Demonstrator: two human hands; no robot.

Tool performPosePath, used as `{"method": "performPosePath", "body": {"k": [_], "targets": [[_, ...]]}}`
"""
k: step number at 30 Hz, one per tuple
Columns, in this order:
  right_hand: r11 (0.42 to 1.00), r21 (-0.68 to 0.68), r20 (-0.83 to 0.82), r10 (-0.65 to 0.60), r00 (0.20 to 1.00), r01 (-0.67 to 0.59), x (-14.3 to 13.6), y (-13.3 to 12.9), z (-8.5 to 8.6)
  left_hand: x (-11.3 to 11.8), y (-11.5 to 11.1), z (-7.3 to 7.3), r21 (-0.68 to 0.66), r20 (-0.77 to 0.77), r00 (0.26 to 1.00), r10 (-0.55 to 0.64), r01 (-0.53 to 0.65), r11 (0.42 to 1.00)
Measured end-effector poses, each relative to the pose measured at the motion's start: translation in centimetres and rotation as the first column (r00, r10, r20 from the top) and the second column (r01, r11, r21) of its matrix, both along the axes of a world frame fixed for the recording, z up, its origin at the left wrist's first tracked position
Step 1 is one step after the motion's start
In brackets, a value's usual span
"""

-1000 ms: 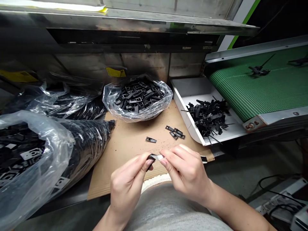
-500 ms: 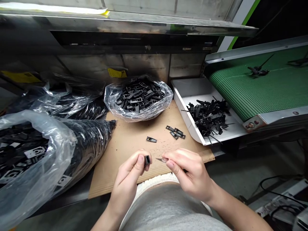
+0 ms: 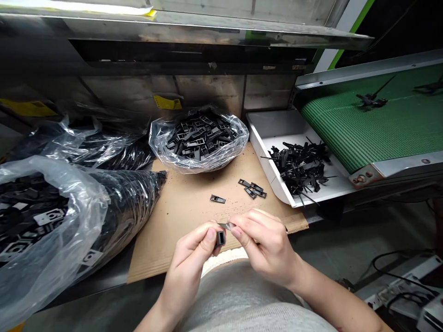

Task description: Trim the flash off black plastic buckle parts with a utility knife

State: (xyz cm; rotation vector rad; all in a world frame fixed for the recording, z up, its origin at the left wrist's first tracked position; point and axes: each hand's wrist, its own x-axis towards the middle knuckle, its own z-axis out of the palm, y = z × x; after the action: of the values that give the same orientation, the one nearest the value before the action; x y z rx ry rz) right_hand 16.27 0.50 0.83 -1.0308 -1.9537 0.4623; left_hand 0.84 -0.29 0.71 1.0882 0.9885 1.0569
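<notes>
Black part (image 3: 220, 238) pinched in left hand (image 3: 192, 249) — blade (image 3: 229, 226) in right hand (image 3: 270, 240).

The piece (image 3: 220, 243) I pinch looks like smooth plastic, my blade (image 3: 228, 226) shiny metal, the cardboard (image 3: 183, 207) matt, the bag (image 3: 159, 138) at twelve o'clock glossy plastic film, the belt (image 3: 353, 127) at two o'clock rough, and my shirt (image 3: 238, 295) matt cloth.

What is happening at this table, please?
A person's left hand holds a small black part. The right hand pinches a thin metal blade at its upper end; whether they touch is unclear. Several loose black pieces lie on cardboard, before an open plastic bag of pieces.
</notes>
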Motion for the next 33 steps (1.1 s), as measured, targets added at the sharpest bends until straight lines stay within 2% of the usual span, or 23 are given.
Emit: {"method": "performPosePath", "body": {"k": [4, 8, 12, 15, 19, 22, 30, 33], "targets": [[0.999, -0.044, -0.058, 0.023, 0.998, -0.026, 0.2, 0.0, 0.3, 0.2, 0.2, -0.1, -0.009, 0.028, 1.000, 0.012, -0.012, 1.000], [0.997, -0.032, -0.044, 0.069, 0.997, -0.071, 0.1, -0.4, 0.4, 0.2, 0.4, -0.1, -0.020, 0.036, 0.999, 0.013, -0.013, 1.000], [0.999, -0.041, 0.008, 0.005, 1.000, -0.005, 0.1, 0.1, -0.2, 0.3, 0.5, 0.3, -0.011, 0.020, 1.000, -0.011, 0.011, 1.000], [0.991, -0.134, -0.051, 0.007, 0.999, -0.013, 0.3, 0.9, -0.6, 0.4, 0.6, 0.6, 0.004, -0.022, 0.999, -0.027, 0.028, 1.000], [0.927, -0.349, -0.241, 0.049, 0.969, -0.133, 0.7, 1.1, -0.5, 0.1, 0.9, 0.3, -0.007, -0.079, 0.997, 0.016, -0.017, 1.000], [0.870, -0.460, -0.248, 0.066, 0.966, -0.178, 0.6, 1.0, -0.1, 0.0, 1.0, -0.1, -0.012, -0.090, 0.995, 0.045, -0.047, 0.999], [0.829, -0.509, -0.190, 0.153, 0.970, -0.230, 0.5, 1.4, 0.5, -0.1, 1.0, -0.3, 0.005, -0.147, 0.987, 0.058, -0.058, 0.998], [0.812, -0.513, -0.152, 0.232, 0.961, -0.277, 0.6, 1.1, 0.6, 0.0, 1.1, -0.4, 0.026, -0.173, 0.982, 0.075, -0.072, 0.997]]}}
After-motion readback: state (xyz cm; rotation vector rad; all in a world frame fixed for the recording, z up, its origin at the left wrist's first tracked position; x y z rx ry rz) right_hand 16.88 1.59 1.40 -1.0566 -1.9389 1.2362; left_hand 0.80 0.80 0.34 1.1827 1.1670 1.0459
